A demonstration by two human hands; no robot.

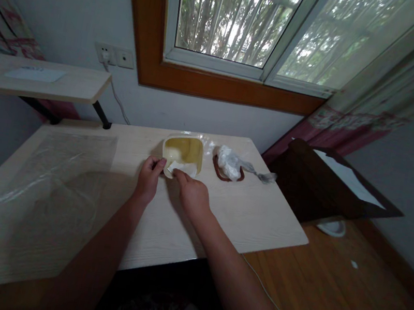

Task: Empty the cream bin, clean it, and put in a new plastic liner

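A square, pale yellow plastic container (pixel 183 147) stands tilted towards me at the back middle of the table. My left hand (pixel 148 179) grips its near left corner between thumb and fingers. Inside the near rim lies a white piece of tissue or paper (pixel 186 168). My right hand (pixel 193 195) reaches over that rim with its fingers closed against the white piece. The undersides of the fingers on both hands are hidden. To the right, a crumpled clear plastic bag (pixel 229 163) with a twisted end rests on a reddish-brown ring-shaped item (pixel 222 177).
A flat transparent plastic sheet (pixel 66 174) covers part of the light wooden table (pixel 162 237) on the left. A raised shelf (pixel 84 86) stands at the back left. Beyond the right edge is a dark brown piece of furniture (pixel 316 183) with white paper (pixel 348 177) on it.
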